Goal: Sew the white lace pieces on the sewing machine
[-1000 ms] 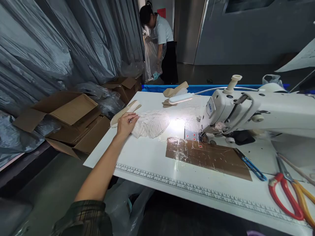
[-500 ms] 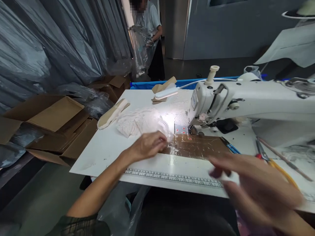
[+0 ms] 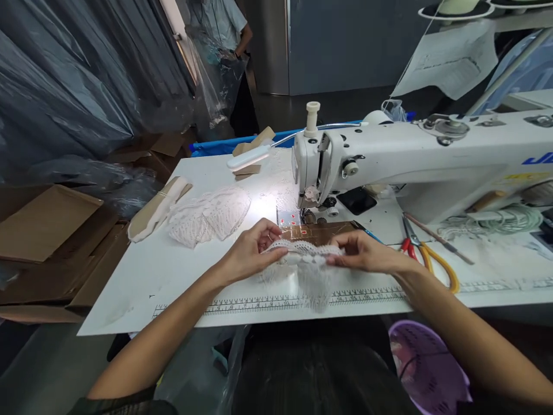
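Observation:
My left hand and my right hand each pinch one end of a white lace piece, stretched between them over the white table. The lace hangs down over the printed ruler strip at the table's front edge. Just behind it lies a brown taped patch in front of the needle of the white sewing machine. A pile of finished white lace pieces sits to the left of my left hand.
Red and yellow scissors lie right of my right hand, with blue snips near the patch. Open cardboard boxes stand left of the table. A purple basket sits below. A person handles plastic bags at the back.
My left hand left the lace pile and came to the table's front. My right hand came into view with a white lace piece, which both hands now hold. The view swung right.

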The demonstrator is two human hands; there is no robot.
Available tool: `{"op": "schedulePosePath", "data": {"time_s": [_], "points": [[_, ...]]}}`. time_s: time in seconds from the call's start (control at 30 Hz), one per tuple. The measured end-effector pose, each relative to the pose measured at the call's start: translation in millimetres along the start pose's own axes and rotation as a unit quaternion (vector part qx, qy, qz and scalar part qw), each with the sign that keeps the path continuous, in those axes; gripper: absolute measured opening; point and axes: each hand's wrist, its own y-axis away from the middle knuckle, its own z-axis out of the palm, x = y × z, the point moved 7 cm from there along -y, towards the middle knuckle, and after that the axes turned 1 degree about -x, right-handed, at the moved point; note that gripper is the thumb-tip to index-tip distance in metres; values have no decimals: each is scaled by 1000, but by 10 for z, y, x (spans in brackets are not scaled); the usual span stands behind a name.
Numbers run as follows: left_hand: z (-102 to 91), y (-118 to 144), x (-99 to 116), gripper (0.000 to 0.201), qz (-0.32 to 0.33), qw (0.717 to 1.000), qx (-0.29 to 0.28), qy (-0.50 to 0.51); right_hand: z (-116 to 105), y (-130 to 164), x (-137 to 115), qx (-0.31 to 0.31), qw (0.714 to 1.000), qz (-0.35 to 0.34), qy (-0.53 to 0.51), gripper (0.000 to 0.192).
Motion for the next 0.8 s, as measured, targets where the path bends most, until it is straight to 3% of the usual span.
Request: {"op": "schedulePosePath", "data": {"time_s": [0.07,0.17,0.23,0.3,0.37,0.43,0.53,0.6,0.7,0.8], "points": [[7,-88,-151,34,-32,997,9,-66,-215,-110,114,79,993,64,66,36],[-42,-200,-264,37,-30,978,53,-201,-498,-220,151,200,947,128,217,31],[-95,-244,-265,32,10,959,100,-264,-574,-274,144,233,925,149,261,27],[-86,-255,-210,24,93,944,122,-292,-587,-313,143,235,921,154,269,27],[36,-236,-136,22,198,935,76,-284,-587,-321,141,233,922,146,274,27],[208,-188,-81,24,274,924,-4,-265,-593,-292,149,229,920,135,288,28],[371,-143,-54,30,285,916,-69,-275,-628,-177,217,236,913,147,299,32],[389,-131,-32,31,264,921,-77,-276,-605,-115,274,236,931,150,233,32],[276,-127,7,38,209,954,-59,-206,-397,-166,275,212,970,121,15,29],[149,-127,-50,63,96,992,-72,-33,-79,-371,151,190,960,101,-177,33]]}}
